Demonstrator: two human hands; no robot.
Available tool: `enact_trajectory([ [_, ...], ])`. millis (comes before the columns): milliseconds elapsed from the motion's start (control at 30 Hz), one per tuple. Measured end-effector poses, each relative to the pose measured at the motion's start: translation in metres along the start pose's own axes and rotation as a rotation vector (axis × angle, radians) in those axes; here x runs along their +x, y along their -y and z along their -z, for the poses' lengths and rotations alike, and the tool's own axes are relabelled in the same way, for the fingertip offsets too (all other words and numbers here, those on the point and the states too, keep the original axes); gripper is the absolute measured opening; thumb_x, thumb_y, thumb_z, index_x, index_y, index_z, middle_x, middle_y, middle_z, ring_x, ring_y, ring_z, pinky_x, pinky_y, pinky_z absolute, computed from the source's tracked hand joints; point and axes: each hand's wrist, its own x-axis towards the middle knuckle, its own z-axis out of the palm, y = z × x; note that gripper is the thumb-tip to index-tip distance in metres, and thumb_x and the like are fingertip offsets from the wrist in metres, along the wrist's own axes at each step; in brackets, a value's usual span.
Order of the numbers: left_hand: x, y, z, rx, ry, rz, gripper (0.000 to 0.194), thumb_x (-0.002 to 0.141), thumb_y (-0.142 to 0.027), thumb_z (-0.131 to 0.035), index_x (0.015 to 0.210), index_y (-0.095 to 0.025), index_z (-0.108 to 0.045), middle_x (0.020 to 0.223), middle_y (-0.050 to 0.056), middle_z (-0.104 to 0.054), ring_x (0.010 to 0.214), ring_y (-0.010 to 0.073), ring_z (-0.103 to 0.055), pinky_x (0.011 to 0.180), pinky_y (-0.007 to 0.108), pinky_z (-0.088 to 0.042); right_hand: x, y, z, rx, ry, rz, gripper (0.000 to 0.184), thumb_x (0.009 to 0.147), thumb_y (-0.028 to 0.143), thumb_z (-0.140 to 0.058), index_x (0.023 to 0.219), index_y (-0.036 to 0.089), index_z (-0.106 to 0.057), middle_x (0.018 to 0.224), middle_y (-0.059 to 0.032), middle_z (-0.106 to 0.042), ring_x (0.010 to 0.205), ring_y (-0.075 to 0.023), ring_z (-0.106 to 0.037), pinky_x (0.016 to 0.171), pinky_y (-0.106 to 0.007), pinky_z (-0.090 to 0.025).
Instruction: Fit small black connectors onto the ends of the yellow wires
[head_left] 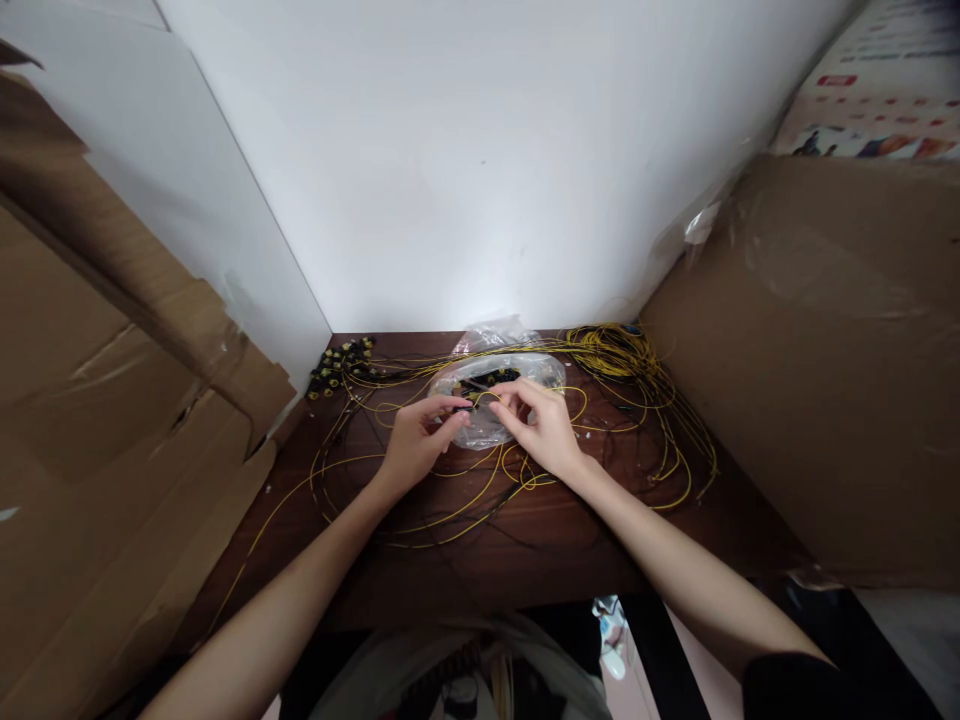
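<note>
Between thumb and forefinger, my left hand pinches a small black connector. My right hand is closed on a thin yellow wire, close to the connector; whether the two touch I cannot make out. Beneath both hands lies a clear plastic bag with several small black parts in it. Loose yellow and black wires loop over the brown table around my hands.
A heap of black connectors with yellowish ends lies at the back left. A yellow wire bundle is coiled at the back right. Cardboard boxes flank the dark brown table, and a white panel stands behind it.
</note>
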Motion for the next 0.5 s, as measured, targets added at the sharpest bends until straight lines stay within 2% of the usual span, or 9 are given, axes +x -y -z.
enact_trajectory([
  [267,-0.0002,0.0034,-0.001,0.027,0.026,-0.034,0.021,0.075,-0.027,-0.061,0.092,-0.016,-0.067,0.068,0.002,-0.066,0.045,0.0056,-0.046,0.044,0.018,-0.037,-0.0023,-0.0002,-0.0028,-0.002,0.088,0.058,0.025,0.085,0.024,-0.051,0.109,0.019,-0.056,0.077,-0.0017,-0.059,0.064,-0.0125,-0.052,0.06,-0.025,-0.043],
  [500,-0.0004,0.0027,-0.0029,0.024,0.031,-0.029,0.021,0.074,-0.028,-0.061,0.09,-0.016,-0.067,0.07,0.003,-0.067,0.052,0.0089,-0.053,0.046,0.018,-0.04,-0.0042,-0.0002,-0.0045,-0.007,0.147,0.078,0.022,0.086,0.021,-0.049,0.106,0.019,-0.056,0.079,-0.0021,-0.057,0.066,-0.0128,-0.052,0.061,-0.025,-0.042],
])
